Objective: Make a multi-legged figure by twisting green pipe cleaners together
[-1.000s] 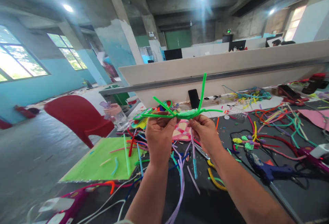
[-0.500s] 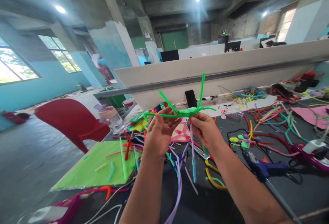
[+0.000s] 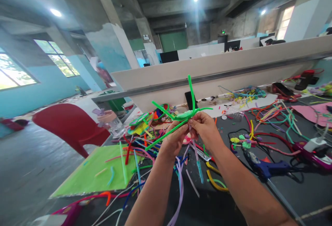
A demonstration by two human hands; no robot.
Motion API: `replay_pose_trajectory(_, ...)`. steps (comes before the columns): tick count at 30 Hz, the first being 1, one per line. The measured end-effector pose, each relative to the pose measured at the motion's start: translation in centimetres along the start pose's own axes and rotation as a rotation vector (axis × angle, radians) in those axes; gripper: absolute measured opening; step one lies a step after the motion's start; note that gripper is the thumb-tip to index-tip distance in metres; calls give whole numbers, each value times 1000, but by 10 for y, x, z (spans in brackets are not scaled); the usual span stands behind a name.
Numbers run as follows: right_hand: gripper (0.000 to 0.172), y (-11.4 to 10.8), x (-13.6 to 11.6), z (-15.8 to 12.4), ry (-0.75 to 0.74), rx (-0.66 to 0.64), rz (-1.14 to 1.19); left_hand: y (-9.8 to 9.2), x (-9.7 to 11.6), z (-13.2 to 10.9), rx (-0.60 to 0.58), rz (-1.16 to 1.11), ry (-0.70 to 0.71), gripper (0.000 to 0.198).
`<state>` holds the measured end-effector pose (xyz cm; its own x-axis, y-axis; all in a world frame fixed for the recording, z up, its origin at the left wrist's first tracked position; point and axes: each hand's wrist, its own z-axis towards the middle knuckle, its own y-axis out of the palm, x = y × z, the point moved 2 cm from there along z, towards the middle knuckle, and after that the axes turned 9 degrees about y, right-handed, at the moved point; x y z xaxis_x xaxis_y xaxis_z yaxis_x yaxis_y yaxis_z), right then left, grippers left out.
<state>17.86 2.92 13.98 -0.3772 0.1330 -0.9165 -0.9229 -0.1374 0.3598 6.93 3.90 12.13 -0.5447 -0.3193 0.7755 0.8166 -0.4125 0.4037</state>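
A bright green pipe-cleaner piece point(image 3: 184, 116) with several long arms is held above the dark table. My right hand point(image 3: 204, 129) pinches it near its centre, where a lilac stem point(image 3: 194, 150) with a light blue lower end hangs down. Just left of that, my left hand point(image 3: 175, 137) has its fingers closed on the underside of the green piece. One green arm points up, one up to the left, one down to the left past my left hand, and a thin one to the right. Where the fingertips meet, details are partly hidden.
Loose pipe cleaners cover the dark table point(image 3: 202, 205). A green sheet point(image 3: 88, 170) lies left, a blue glue gun point(image 3: 272, 167) right. A phone point(image 3: 191, 100) leans behind my hands. Beyond the left edge stands a red chair point(image 3: 70, 125); a clear bottle point(image 3: 114, 124) is beside it.
My left hand has moved in toward my right and closed on the green piece. The piece has tilted, its left arm now slanting down. The lilac stem has swung slightly right.
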Motion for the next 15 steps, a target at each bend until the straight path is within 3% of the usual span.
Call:
replay_pose_trajectory(5, 19, 0, 5, 5, 58, -66, -50, 1, -1, 4, 122, 18, 6, 22)
replay_pose_trajectory(9, 18, -4, -8, -3, 125, -140, -172, -4, 3, 5, 214, -37, 25, 24)
replay_pose_trajectory(11, 16, -13, -21, -10, 37, -26, -324, -6, 5, 4, 222, -57, 14, 22)
replay_pose_trajectory(15, 14, -34, -51, -27, -453, 386, -671, -1, 8, -2, 117, -99, -128, 22)
